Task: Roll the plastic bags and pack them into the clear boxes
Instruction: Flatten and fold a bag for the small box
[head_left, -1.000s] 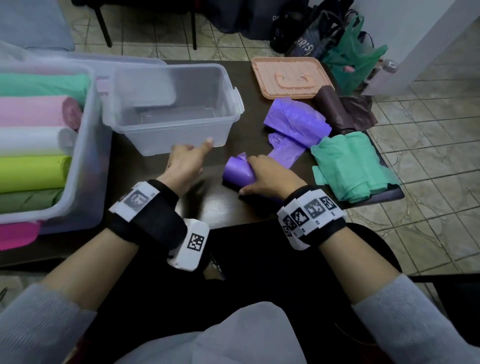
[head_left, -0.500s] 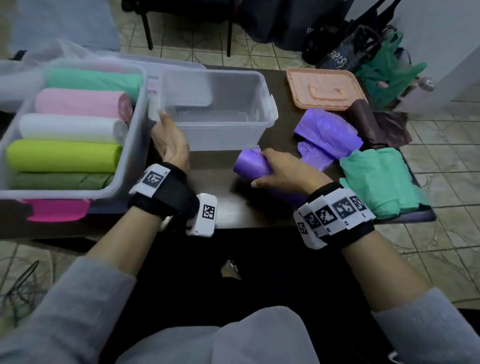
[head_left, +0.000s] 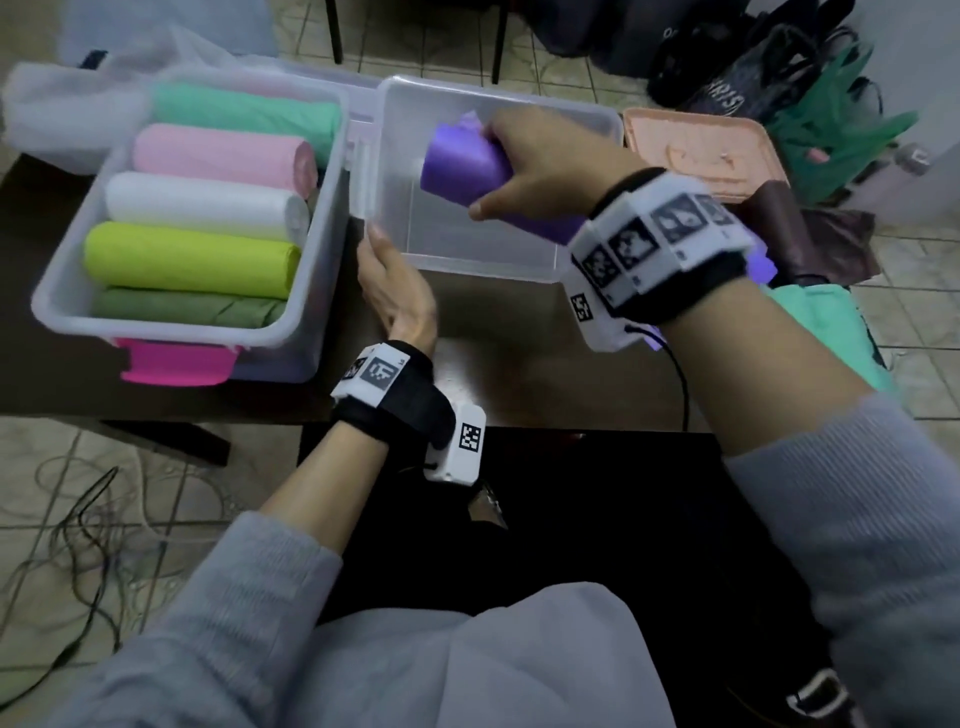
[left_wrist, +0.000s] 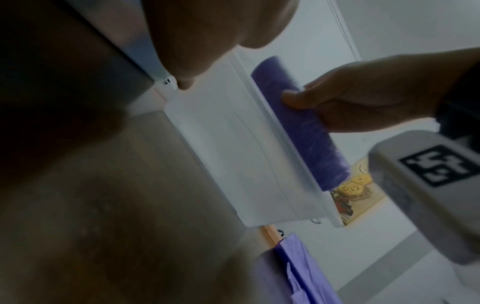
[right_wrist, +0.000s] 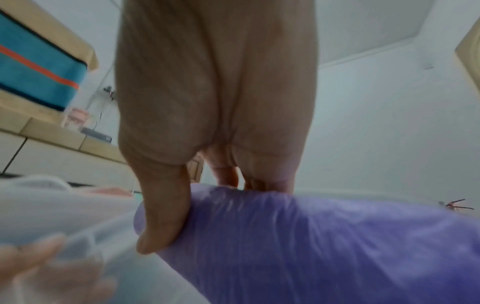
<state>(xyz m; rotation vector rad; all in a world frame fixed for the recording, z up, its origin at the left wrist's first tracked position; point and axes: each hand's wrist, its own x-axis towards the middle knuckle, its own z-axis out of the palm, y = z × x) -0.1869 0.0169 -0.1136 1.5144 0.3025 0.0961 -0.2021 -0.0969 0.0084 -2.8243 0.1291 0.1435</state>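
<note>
My right hand (head_left: 540, 166) grips a rolled purple bag (head_left: 462, 166) and holds it tilted over the open top of the empty clear box (head_left: 467, 254). The right wrist view shows its thumb and fingers wrapped round the purple roll (right_wrist: 311, 236). At the box's near left corner my left hand (head_left: 400, 296) holds the wall, thumb on the front and fingers in the gap beside it. From the left wrist view, the purple roll (left_wrist: 306, 127) sits just above the clear box (left_wrist: 233, 154). To the left, a second clear box (head_left: 322, 291) is filled with several coloured rolls.
An orange lid (head_left: 701, 150) lies behind the right wrist. Loose brown bags (head_left: 795, 228) and green bags (head_left: 826, 322) lie at the table's right end. A pink lid (head_left: 176, 361) sticks out under the full box. Cables (head_left: 78, 519) lie on the floor at left.
My right hand has lifted the purple roll off the table and carried it over the empty box. My left hand moved from the box's front to its left corner.
</note>
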